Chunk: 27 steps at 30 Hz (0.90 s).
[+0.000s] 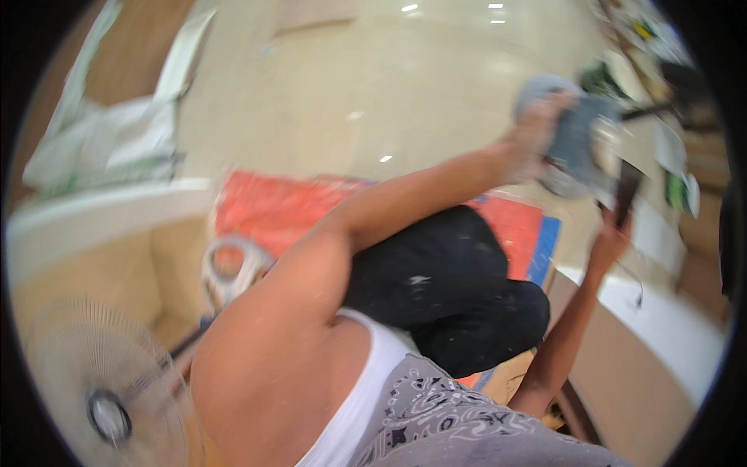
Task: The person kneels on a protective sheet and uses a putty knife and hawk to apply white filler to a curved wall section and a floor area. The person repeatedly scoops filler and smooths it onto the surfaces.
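My left arm reaches across to the upper right, where my left hand (533,136) is closed on the side of a grey-blue bucket-like thing (576,144). Motion blurs it, and a pale whitish patch shows on its right side. Just below and to the right, my right hand (611,237) grips a dark flat blade-like tool (627,191). Its upper end is close to the grey-blue thing; whether they touch I cannot tell. The fingers of both hands are smeared and partly hidden.
A red sheet (292,206) with a blue edge lies on the shiny beige floor (311,101) around my black-trousered legs. At lower left stands a fan (109,416). White-topped panels (654,335) flank me. White sacking (117,144) lies upper left, assorted clutter upper right.
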Each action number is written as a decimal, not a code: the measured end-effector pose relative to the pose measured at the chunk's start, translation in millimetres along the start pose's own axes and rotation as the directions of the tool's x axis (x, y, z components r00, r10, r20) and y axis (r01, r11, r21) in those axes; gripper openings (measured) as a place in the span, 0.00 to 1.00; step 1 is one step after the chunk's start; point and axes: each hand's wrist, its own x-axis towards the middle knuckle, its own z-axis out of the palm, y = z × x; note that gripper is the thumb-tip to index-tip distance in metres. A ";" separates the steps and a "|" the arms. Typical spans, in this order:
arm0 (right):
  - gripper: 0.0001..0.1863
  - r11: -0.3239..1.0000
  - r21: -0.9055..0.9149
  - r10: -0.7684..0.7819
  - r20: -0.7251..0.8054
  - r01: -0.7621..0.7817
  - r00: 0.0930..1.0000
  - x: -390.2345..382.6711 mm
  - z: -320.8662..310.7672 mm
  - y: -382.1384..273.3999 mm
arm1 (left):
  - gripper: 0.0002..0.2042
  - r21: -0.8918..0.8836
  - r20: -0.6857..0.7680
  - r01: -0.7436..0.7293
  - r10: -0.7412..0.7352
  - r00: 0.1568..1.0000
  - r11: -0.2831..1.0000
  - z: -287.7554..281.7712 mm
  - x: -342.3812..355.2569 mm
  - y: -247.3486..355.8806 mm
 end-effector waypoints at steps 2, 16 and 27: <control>0.19 0.835 0.516 0.260 -0.061 -0.193 0.964 8.8 19.0 -21.5 | 0.16 0.067 -0.070 0.006 -0.001 0.998 0.998 0.0 -4.6 6.0; 0.24 0.551 0.582 0.518 0.322 -0.598 0.792 78.2 56.4 -74.7 | 0.16 0.313 -0.097 0.105 -0.078 0.992 0.944 19.5 7.3 47.1; 0.22 0.948 -0.299 0.276 0.602 -0.109 0.749 34.7 -13.0 -77.4 | 0.36 0.349 -0.355 0.080 0.053 0.933 0.934 182.7 -96.1 189.1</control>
